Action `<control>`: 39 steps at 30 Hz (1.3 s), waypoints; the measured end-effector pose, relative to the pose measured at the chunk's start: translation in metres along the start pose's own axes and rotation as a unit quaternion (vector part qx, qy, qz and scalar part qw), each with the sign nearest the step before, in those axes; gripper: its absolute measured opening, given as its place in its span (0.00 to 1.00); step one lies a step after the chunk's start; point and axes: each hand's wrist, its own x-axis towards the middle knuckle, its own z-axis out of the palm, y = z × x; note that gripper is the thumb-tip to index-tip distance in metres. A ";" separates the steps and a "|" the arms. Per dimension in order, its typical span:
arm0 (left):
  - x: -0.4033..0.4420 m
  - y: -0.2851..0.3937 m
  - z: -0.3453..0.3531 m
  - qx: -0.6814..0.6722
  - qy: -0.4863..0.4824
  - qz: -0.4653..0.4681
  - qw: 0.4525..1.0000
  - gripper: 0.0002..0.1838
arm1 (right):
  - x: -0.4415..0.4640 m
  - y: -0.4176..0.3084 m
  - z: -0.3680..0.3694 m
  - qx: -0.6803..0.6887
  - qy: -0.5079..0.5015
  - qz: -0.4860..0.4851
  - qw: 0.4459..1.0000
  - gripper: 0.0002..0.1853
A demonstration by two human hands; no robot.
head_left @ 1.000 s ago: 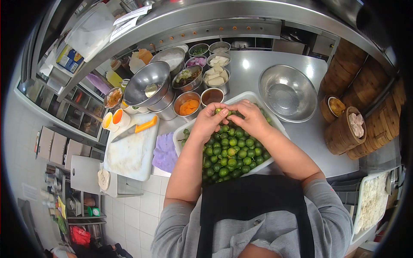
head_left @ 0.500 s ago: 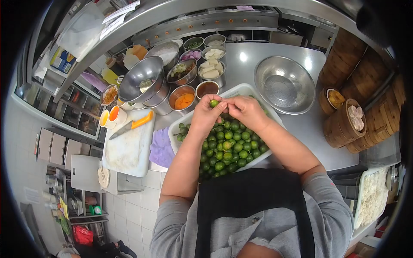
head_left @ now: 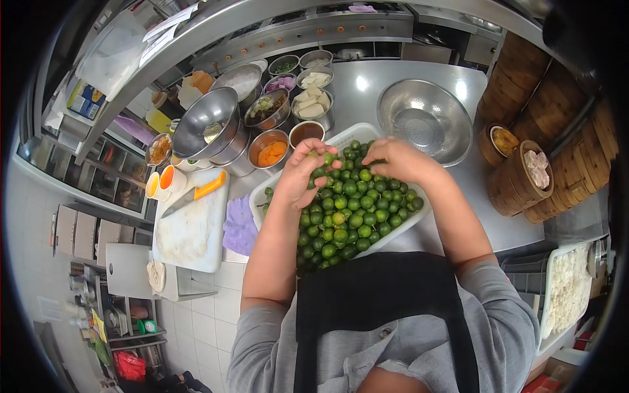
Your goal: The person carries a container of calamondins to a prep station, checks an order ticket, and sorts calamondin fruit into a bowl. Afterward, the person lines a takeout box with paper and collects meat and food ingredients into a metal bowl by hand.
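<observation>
A white plastic basket point(head_left: 424, 211) full of small green limes point(head_left: 354, 204) stands in front of me on the steel table. Over its left back part, my left hand point(head_left: 300, 171) is raised with its fingers curled around a lime point(head_left: 328, 158). My right hand point(head_left: 401, 160) is above the back right part of the heap, palm down. Its fingertips are bunched together close to the limes, and I cannot make out what is between them.
Behind the basket is a perforated steel bowl point(head_left: 426, 121). Bamboo steamers point(head_left: 521, 187) line the right side. To the left are a cutting board point(head_left: 190, 236) with a yellow-handled knife point(head_left: 208, 185), a purple cloth point(head_left: 240, 226) and several steel containers of ingredients, including orange slices point(head_left: 271, 154).
My hands, together at a lime before, have parted. The left moved slightly down and left with its fingers loosened somewhat; the right stays over the back right limes, now turned palm down.
</observation>
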 end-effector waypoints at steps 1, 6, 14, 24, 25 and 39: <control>0.001 -0.001 -0.002 -0.002 -0.001 -0.001 1.000 0.06 | -0.007 -0.003 0.003 -0.099 0.004 -0.015 0.995 0.16; -0.004 -0.009 0.014 0.218 0.023 -0.045 0.975 0.09 | -0.011 -0.003 0.013 -0.152 0.026 -0.057 0.986 0.17; 0.001 -0.019 0.011 0.212 -0.007 -0.010 0.977 0.11 | -0.006 -0.033 0.021 0.056 0.154 -0.106 0.981 0.16; -0.001 -0.014 0.016 0.193 0.013 0.028 0.981 0.13 | -0.002 -0.022 0.039 0.170 0.192 -0.085 0.963 0.16; -0.001 -0.016 0.018 0.197 0.032 0.041 0.979 0.13 | -0.002 -0.020 0.041 0.172 0.215 -0.107 0.955 0.16; 0.100 -0.001 0.117 0.368 -0.045 -0.019 0.928 0.21 | -0.001 0.003 0.061 -0.028 0.158 -0.102 0.982 0.11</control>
